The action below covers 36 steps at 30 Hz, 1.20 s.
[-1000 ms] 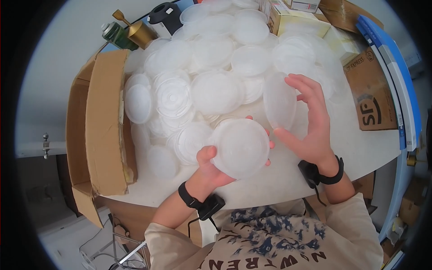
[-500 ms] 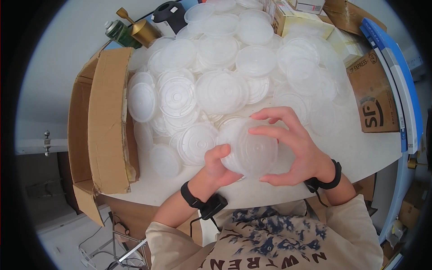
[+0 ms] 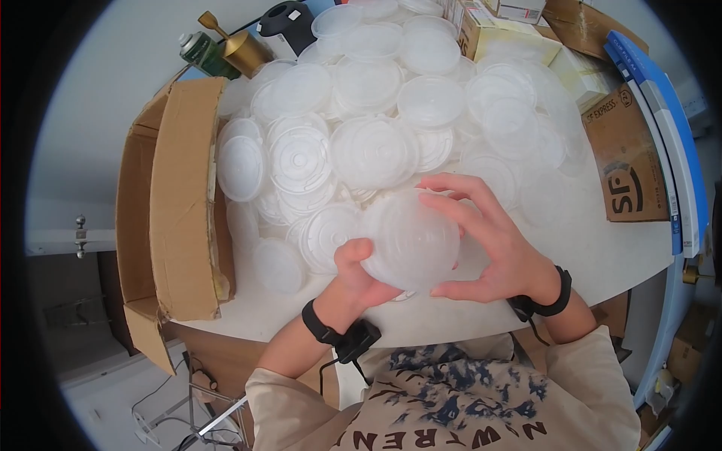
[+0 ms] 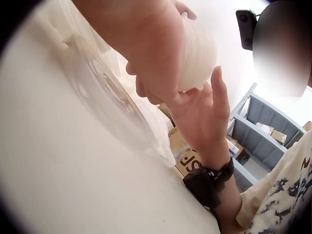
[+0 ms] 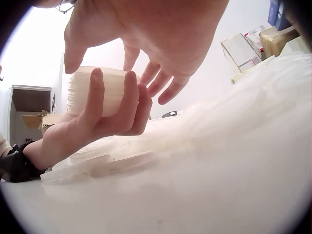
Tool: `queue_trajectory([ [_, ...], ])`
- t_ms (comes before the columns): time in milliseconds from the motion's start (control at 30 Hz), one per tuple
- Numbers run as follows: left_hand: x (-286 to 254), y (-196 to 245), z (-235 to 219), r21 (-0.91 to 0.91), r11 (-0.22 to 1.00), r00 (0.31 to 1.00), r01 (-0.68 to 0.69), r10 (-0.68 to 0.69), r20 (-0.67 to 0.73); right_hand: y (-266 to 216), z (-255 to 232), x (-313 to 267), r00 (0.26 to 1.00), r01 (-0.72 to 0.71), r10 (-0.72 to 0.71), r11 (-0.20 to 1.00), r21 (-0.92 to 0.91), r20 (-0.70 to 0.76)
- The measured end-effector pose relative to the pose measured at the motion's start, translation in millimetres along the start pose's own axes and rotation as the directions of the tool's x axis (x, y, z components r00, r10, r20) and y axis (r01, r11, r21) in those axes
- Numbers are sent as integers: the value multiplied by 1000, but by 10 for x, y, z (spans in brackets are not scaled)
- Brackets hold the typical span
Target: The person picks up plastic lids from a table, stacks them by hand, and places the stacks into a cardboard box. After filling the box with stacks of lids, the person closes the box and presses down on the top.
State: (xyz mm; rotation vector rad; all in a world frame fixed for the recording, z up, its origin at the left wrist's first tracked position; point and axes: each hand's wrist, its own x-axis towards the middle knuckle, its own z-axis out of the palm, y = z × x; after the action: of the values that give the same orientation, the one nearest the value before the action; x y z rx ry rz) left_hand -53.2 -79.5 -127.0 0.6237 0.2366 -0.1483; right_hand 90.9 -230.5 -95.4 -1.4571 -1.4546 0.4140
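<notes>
My left hand holds a stack of round translucent plastic lids from below, above the front of the table. In the right wrist view its fingers curl up around the layered side of the stack. My right hand spans the top lid from the right, thumb at the near rim and fingertips at the far rim. From the left wrist, the right hand shows beside the stack's edge. A loose lid lies on the table below the left hand.
A large heap of similar lids spreads over the table. An open cardboard box stands at the left. An SF Express carton and blue-and-white binders stand at the right. A green bottle is at the back left.
My right hand brought a lid leftward from beside the stack onto its top, and its fingers now sit around the rim. The left hand kept holding the stack.
</notes>
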Motion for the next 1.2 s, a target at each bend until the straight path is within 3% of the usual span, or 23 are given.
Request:
queue_trajectory([
  [67,25,42,-60,-314,941,971,-127,182,153,-22,9,18,999,-4,4,1000,-3,-45],
  [100,47,57,-110,-314,941,972,-127,182,152,-28,11,22,996,-8,7,1000,-6,-89],
  [167,82,101,-194,-503,849,879,-164,357,316,-5,22,4,996,-27,24,999,-33,-86],
  [233,54,154,-198,-507,845,895,-169,347,279,21,30,-17,996,-46,41,997,-60,-84],
  [300,68,157,-177,-602,787,856,-131,396,332,42,27,-36,997,6,10,974,-225,71],
  [633,47,168,-173,-604,792,875,-85,350,336,30,88,-103,969,-58,124,954,-293,212],
  [900,51,143,-182,-621,782,882,-55,329,337,11,77,-126,915,-97,172,972,-214,365],
  [1200,44,161,-181,-620,781,879,-76,347,329,24,95,-134,939,-54,133,968,-245,317],
])
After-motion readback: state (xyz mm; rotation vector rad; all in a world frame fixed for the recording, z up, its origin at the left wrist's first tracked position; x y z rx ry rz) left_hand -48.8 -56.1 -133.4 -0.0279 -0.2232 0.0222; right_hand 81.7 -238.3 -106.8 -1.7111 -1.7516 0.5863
